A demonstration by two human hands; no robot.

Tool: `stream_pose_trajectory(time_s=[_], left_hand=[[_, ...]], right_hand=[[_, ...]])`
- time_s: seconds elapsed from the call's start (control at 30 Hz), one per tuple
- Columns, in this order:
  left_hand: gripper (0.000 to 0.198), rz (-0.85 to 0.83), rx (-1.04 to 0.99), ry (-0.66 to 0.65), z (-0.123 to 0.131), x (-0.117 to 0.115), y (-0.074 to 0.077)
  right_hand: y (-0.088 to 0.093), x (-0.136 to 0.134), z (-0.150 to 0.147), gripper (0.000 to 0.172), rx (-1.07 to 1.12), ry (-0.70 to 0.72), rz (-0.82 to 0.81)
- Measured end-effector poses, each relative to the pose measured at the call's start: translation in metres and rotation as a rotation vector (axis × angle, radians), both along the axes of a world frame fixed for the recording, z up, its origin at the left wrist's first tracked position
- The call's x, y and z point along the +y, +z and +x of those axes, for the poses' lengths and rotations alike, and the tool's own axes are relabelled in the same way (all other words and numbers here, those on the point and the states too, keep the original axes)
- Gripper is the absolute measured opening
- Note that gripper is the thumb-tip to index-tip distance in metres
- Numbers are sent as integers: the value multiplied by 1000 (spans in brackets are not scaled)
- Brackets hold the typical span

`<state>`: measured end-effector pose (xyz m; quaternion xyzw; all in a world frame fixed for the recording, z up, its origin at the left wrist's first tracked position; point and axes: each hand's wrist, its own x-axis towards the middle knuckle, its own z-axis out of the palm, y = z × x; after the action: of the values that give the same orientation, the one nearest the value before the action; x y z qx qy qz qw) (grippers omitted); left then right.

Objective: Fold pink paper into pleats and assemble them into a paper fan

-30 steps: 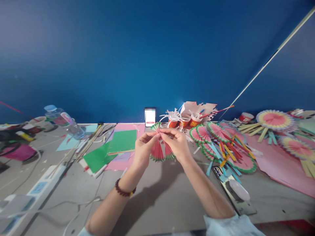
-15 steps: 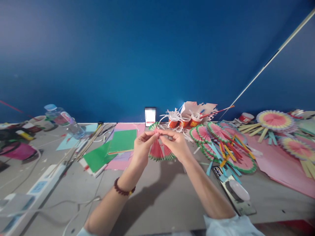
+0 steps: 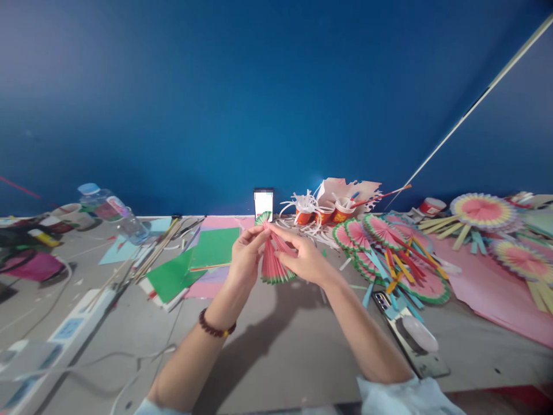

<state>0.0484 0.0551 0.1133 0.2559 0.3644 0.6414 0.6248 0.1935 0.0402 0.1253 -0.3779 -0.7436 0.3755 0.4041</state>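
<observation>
A pleated paper fan [image 3: 273,267], pink with green edges, is held up above the table in front of me. My left hand [image 3: 247,256] pinches its narrow middle between thumb and fingers. From the other side my right hand [image 3: 306,258] grips the pleats, its index finger reaching to the pinch point and its thumb lower on the folds. Below the hands the pleats spread downward; a small green-edged part fans out above them. The fingers hide the middle of the fan.
Green paper sheets [image 3: 215,248] lie to the left, with a power strip [image 3: 71,331] nearer. A lit phone [image 3: 263,203] leans on the blue wall. Red cups [image 3: 341,211] hold paper strips. Finished pink-green rosettes [image 3: 382,231], another phone [image 3: 425,358] and a white mouse [image 3: 419,334] are on the right.
The fan has tilted left at its top and its lower pleats have drawn closer together. My right hand has shifted left, with its thumb moving down onto the pleats.
</observation>
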Motion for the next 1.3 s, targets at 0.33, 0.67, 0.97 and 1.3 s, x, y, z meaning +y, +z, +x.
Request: stream_pose_trajectory(time_s=[0.33,0.67,0.97,1.3], left_hand=[[36,28,28,65,-2,3,-3],[42,71,71,137,-7,6,2],[42,66,77,19,-9,6,1],[33,52,123,-10,-13,8,3]], right_hand=[[-4,-1,-3,70,-70,60,-52],[-13,4,-8,62,-41,93,-70],[-10,0,-5,65,-106,73,-68],[-13,1,3,72,-89,70,-127]])
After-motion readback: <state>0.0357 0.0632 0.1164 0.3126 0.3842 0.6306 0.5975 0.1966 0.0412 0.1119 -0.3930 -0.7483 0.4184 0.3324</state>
